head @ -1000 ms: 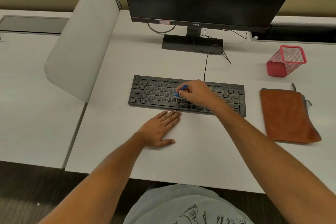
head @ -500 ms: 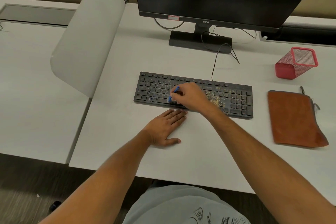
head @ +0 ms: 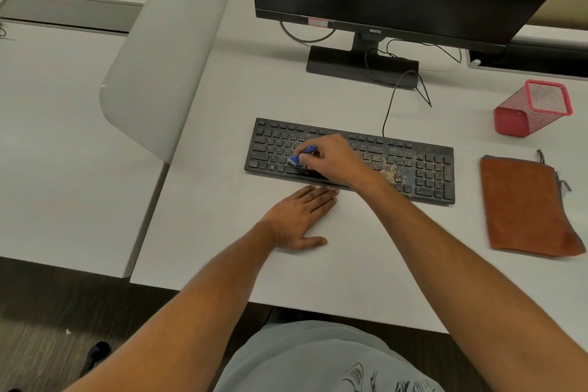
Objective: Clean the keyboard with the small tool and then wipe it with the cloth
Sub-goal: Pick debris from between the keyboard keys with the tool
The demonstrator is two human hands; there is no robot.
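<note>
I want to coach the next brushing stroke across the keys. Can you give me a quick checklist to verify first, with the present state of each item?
1. Blue brush gripped by right hand: ok.
2. Brush tip down on the keyboard: ok.
3. Left hand flat on the desk, off the keys: ok.
4. Crumbs gone from the keys: not ok, a patch lies right of the hand.
5. Brown cloth within reach for wiping: ok, lying right of the keyboard.
6. Keyboard held from sliding: cannot tell.
</note>
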